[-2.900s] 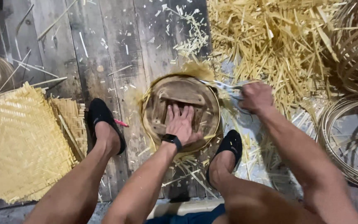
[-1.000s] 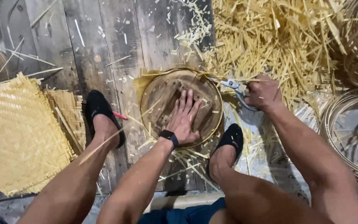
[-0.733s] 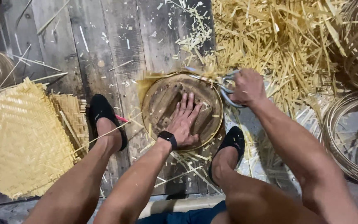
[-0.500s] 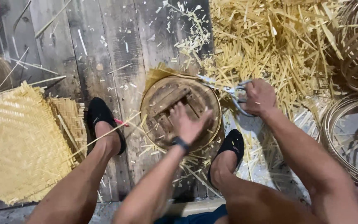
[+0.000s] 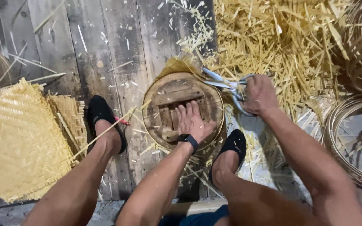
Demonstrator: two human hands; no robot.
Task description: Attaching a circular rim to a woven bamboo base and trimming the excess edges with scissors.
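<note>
A big heap of yellow bamboo strips fills the upper right of the frame. A flat woven mat lies at the left, and round bamboo hoops sit at the right edge. All of it rests on a dark wooden plank floor with small chips all over it.

In the middle, between two feet in black shoes, is a round wooden mould with woven bamboo sticking out around its rim. The left hand lies flat and open on top of it, pressing down. The right hand has a closed grip on a pair of scissors, and the blades point at the mould's upper right rim.

To cut well, I think the flat hand should press hard so the mould does not turn, and fingers should stay away from the blades.
</note>
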